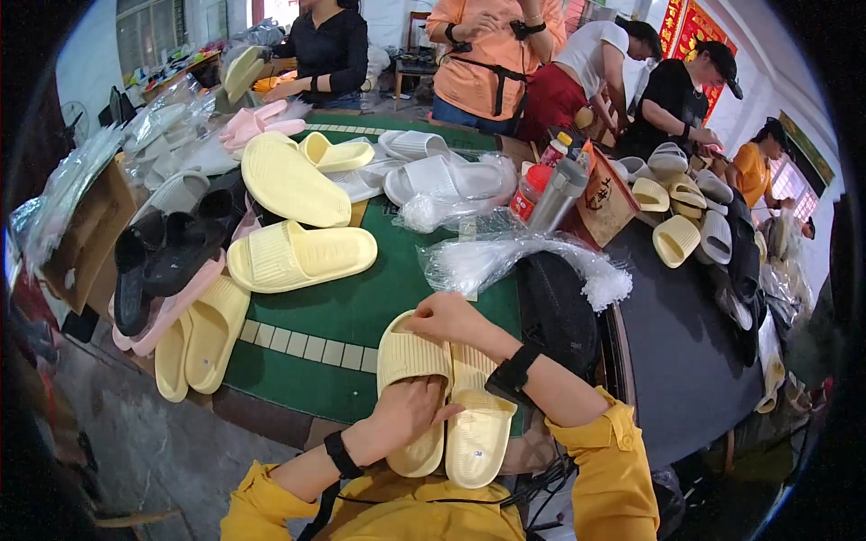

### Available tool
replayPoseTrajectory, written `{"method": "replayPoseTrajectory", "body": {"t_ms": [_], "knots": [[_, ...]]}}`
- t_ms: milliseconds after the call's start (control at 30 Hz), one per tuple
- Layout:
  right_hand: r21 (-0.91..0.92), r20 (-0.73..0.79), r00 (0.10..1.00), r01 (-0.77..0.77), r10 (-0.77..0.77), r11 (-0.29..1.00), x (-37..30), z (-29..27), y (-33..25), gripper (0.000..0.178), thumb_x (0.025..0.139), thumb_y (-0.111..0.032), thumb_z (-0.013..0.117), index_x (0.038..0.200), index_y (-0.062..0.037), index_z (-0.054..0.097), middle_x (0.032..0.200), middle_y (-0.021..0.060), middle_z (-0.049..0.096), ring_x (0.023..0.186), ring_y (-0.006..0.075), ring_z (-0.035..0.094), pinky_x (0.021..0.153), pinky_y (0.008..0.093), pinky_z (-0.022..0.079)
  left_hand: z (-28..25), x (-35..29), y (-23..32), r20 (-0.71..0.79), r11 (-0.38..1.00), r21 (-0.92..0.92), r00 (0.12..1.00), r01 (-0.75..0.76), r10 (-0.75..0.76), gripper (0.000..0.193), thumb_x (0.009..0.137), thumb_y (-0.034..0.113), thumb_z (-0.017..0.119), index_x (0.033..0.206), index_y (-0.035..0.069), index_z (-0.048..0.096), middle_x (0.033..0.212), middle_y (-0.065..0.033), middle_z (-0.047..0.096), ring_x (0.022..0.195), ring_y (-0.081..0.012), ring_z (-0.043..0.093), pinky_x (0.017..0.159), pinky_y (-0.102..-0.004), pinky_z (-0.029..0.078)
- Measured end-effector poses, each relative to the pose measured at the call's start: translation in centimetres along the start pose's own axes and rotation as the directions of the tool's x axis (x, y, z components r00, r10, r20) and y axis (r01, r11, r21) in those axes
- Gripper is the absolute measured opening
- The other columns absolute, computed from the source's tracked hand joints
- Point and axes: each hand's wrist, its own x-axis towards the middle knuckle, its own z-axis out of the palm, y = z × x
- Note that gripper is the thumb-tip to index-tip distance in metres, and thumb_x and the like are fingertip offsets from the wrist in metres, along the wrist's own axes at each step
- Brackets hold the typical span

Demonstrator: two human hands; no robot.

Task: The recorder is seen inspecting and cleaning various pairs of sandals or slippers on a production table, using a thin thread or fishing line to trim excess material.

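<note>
A pair of pale yellow slide sandals lies side by side at the table's near edge, soles down and straps toward the far end. My left hand (410, 410) is at the left slide (415, 455), its fingers tucked under the ribbed strap and partly hidden, its thumb reaching toward the right slide (478, 442). Over the toe end of the left slide's strap, my right hand (451, 318) is closed in a pinch; whatever is between its fingertips is too small to make out. Beyond it lies a bundle of clear plastic strands (505, 261) with a bushy white end.
More yellow slides (302, 257) and black slides (171, 252) are heaped at the left, grey slides (442, 176) farther back. A metal flask (557, 194) and a red-lidded jar (530, 191) stand beyond the strands. Several people work around the tables; another slide pile (677, 239) is at right.
</note>
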Motion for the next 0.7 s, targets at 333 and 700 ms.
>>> {"method": "replayPoseTrajectory", "body": {"t_ms": [333,700], "knots": [[0.184,-0.245,0.942,0.276,-0.228,0.943,-2.8,-2.0,0.3,0.019,0.086,-0.015,0.065,0.095,0.0008,0.071,0.084,0.0169,0.071,0.075,0.0308,0.068,0.069,0.0364,0.053,-5.0,-1.4,1.1,-0.258,0.982,-0.135,0.961,-0.134,0.096,0.027,0.086,0.020,0.067,0.108,0.004,0.062,0.097,-0.0112,0.066,0.079,-0.0266,0.067,0.068,-0.0371,0.055],[0.339,-0.540,0.834,0.339,-0.114,0.877,-6.8,0.3,-0.6,0.016,0.089,-0.010,0.063,0.096,0.0026,0.068,0.085,0.0174,0.068,0.076,0.0297,0.068,0.068,0.0362,0.053,-4.8,6.3,-5.0,0.040,0.602,-0.780,0.973,0.173,-0.228,0.037,0.093,-0.002,0.056,0.130,-0.001,0.047,0.102,-0.0120,0.069,0.080,-0.0153,0.066,0.072,-0.0282,0.054]]}}
